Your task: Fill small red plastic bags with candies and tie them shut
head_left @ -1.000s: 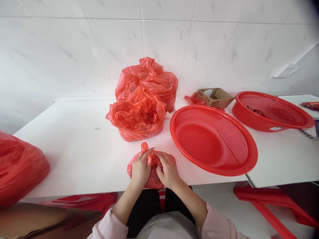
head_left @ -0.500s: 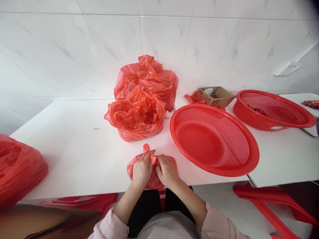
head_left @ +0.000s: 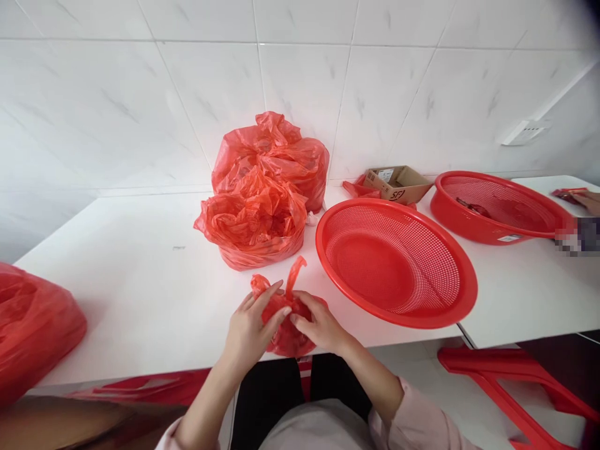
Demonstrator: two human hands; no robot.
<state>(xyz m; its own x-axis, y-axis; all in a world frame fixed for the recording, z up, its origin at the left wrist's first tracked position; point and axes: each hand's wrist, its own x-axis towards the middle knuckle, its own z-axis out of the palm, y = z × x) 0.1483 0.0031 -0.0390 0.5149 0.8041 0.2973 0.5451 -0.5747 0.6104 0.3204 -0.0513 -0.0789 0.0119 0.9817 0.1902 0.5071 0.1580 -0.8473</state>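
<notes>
Pinched the small red bag [head_left: 285,340] at its neck with both hands, right at the near edge of the white table [head_left: 140,287], just above the lap. Closed the left hand [head_left: 248,328] in a narrow, loose grip on the neck's left side. Closed the right hand [head_left: 319,325] by the fingertips on the twisted plastic opposite. Left the bulk resting on the tabletop, probably to let the table carry the weight and free the fingers for the neck. Held it squat and upright, base down, long axis near vertical and tipped slightly away. Pointed the neck upward, with two loose tie ends [head_left: 295,275] flaring up and away, the right one taller and leaning right.

Found a large red bag [head_left: 32,325] far to the left at the same edge, well apart from the hands. Found a red colander [head_left: 398,322] near on the right, mouth up, likely set there for easy reach. Beyond the hands, saw an open red bag [head_left: 255,225], with a fuller red bag [head_left: 276,153] touching it behind, against the tiled wall [head_left: 117,106]. Farther right, noted a cardboard box [head_left: 398,182], then a second colander [head_left: 469,228] with something dark inside, and another person's hand [head_left: 588,200] at the far edge.
</notes>
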